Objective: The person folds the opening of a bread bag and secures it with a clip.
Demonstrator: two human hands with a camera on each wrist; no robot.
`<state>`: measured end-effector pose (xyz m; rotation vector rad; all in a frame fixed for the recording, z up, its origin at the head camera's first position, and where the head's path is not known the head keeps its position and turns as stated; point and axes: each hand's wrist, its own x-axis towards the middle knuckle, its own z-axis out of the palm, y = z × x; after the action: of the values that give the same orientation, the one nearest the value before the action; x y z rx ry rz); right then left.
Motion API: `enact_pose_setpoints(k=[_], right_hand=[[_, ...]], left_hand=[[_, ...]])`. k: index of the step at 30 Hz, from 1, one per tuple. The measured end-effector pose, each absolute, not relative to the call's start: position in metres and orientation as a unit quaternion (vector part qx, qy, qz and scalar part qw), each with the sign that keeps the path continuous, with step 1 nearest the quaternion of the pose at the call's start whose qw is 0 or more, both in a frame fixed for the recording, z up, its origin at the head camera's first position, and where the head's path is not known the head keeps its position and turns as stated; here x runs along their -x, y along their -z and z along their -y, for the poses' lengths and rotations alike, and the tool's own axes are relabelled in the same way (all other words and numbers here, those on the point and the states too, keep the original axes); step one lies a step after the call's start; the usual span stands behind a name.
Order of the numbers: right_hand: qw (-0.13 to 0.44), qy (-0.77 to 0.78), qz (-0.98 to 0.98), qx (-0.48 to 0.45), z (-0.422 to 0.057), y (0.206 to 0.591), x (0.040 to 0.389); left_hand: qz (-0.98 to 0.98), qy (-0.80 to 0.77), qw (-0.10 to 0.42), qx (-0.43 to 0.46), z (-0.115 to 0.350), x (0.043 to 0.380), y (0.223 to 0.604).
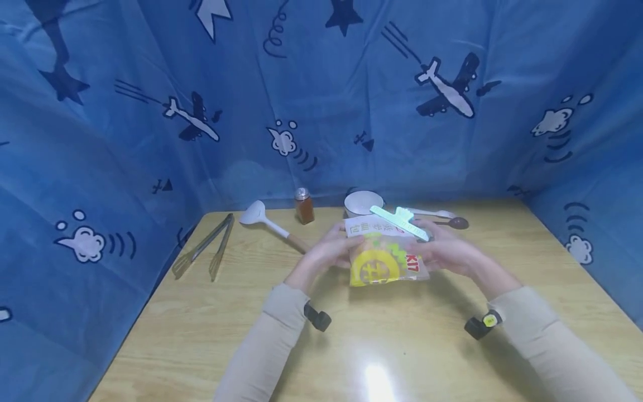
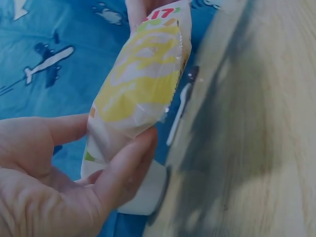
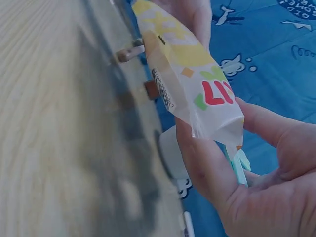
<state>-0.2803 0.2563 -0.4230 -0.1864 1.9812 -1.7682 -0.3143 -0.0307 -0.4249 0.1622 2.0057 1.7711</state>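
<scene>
A printed yellow and white plastic food bag (image 1: 377,259) is held up over the table between both hands. My left hand (image 1: 329,248) grips its left end, thumb on one face and fingers on the other, as the left wrist view shows (image 2: 74,182). On the opposite end, my right hand (image 1: 444,248) pinches the bag between thumb and fingers. A mint-green sealing clip (image 1: 399,221) lies along the bag's top edge, its right end close to the right hand. In the right wrist view, the clip (image 3: 239,165) shows partly behind the bag, near the fingers.
Behind the bag stands a white bowl (image 1: 364,202), with a white-handled utensil (image 1: 432,213) and a dark spoon (image 1: 458,223) to its right. A spice shaker (image 1: 303,206), a white ladle (image 1: 263,218) and metal tongs (image 1: 206,248) lie leftward. Blue curtains (image 1: 321,111) border the wooden table (image 1: 211,335).
</scene>
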Motion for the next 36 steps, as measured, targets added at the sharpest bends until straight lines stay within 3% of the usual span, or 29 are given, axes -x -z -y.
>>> enact_pose_setpoints(k=[11,28,36], right_hand=[[0.246,0.627,-0.737,0.057,-0.258,0.443,0.284],[0.263,0.589,-0.764,0.025,-0.257,0.451,0.275],[0.24,0.513,-0.823,0.045,-0.253,0.451,0.263]], left_hand=[[-0.748,-0.59,0.291,-0.086,0.029,0.314,0.436],[-0.792,-0.539,0.271,-0.096,0.021,0.307,0.448],[-0.826,-0.508,0.22,-0.104,0.018,0.296,0.451]])
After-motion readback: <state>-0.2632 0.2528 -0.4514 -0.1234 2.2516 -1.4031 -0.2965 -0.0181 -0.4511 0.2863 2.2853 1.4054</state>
